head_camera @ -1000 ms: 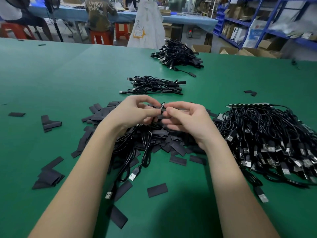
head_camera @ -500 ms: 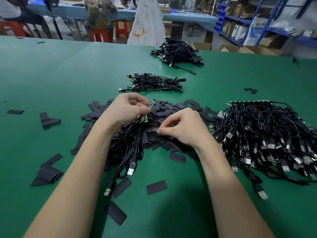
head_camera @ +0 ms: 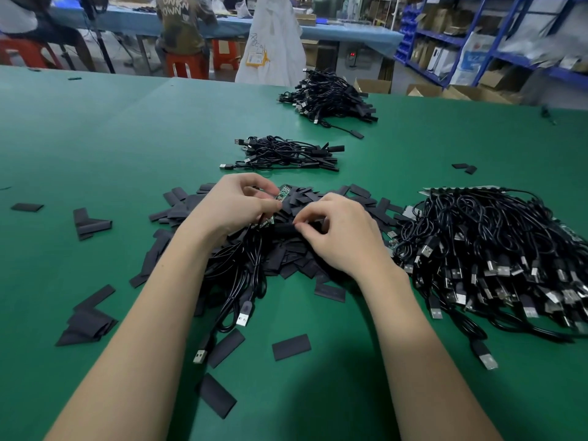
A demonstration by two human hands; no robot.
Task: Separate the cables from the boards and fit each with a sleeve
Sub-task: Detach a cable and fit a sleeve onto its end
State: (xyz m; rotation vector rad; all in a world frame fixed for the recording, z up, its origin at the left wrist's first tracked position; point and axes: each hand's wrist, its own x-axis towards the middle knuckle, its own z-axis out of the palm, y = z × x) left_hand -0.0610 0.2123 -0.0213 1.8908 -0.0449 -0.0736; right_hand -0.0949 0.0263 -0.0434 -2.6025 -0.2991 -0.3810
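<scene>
My left hand grips several thin black cables whose small green boards stick out past my fingers; the cables trail down toward me with USB plugs at their ends. My right hand pinches a black sleeve just right of the left hand, over a heap of flat black sleeves. A big tangle of black cables with USB plugs lies to the right.
Two bundles of sleeved cables lie farther back, a small bundle and a larger bundle. Loose sleeves are scattered on the green table at left and near me. People sit at a blue table behind; shelves stand at far right.
My hands came apart and dropped onto the sleeve heap. The right hand left the board ends and picked a sleeve from the pile; the left still holds the cables.
</scene>
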